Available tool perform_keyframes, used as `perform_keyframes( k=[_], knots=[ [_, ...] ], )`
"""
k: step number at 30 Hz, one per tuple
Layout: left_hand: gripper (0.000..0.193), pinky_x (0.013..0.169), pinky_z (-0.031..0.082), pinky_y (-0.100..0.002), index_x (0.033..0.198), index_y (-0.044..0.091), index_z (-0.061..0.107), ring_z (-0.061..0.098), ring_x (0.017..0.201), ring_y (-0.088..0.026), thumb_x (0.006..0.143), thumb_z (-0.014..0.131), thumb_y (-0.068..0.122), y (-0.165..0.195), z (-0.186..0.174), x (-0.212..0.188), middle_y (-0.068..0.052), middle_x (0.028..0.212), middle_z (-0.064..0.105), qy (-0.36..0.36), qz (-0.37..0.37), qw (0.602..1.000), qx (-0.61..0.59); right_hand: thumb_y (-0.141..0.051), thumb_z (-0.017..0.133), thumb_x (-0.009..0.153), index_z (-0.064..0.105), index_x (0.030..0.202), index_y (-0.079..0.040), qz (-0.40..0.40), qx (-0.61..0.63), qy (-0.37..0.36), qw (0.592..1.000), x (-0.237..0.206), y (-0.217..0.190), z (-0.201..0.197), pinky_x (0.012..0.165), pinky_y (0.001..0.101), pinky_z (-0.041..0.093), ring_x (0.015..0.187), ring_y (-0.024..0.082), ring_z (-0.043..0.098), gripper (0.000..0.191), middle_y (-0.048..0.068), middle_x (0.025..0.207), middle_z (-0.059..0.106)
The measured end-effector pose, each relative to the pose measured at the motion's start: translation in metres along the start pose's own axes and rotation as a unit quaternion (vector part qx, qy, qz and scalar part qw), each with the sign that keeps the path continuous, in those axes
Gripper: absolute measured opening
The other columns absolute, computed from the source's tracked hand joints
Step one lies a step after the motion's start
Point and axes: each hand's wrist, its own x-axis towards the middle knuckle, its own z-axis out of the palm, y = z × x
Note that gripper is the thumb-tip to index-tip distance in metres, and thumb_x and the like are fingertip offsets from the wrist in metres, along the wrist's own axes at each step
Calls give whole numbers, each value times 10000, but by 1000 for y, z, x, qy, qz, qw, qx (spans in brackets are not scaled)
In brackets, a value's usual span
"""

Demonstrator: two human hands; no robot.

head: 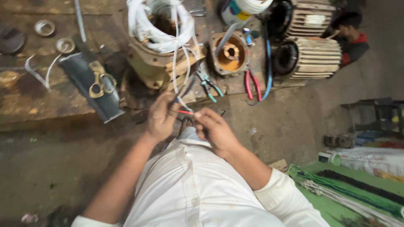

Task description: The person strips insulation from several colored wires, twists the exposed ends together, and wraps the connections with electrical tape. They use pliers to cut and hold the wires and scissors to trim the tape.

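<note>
Here both hands (162, 117) (214, 128) grip a red wire (185, 112); scissors (102, 84), pliers (252, 86) nearby.

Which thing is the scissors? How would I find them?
Start at the big motor body stuffed with white wire loops on the wooden bench. Look just left of it, to a dark sheet. The scissors lie on it, the only tool with brass-coloured ring handles, unlike the green and red pliers.

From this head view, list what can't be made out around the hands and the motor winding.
- Left hand: motion blur hides how its grip sits on the dark tool.
- Right hand: its fingers cover the end of the red wire.
- Stator: white sleeving covers the winding.
- Scissors: too blurred to show the blades.
- Green mat: cut off by the frame's right and bottom edges.
</note>
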Motion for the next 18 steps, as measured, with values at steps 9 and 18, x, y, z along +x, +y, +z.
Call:
perform_keyframes(
  k=[9, 18],
  knots=[
    [230, 822, 531, -435, 1129, -21, 625, 661, 958, -415, 984, 685, 147, -3, -5, -6, -218, 1062, 656, -19, -53, 994, 92, -351, 603, 1043, 568, 1108, -28, -327, -561, 65, 758, 36, 4, -22, 824, 418, 502, 929, 344, 630, 331, 159, 1003, 642],
    [290, 903, 534, -405, 1165, 21, 638, 664, 1063, -328, 967, 682, 228, 24, -13, -47, -173, 1143, 656, 31, -122, 974, 187, -225, 612, 1011, 579, 1169, -67, -274, -762, 163, 564, 97, 5, -68, 977, 498, 463, 1157, 400, 565, 227, 195, 1228, 596]
  ],
)
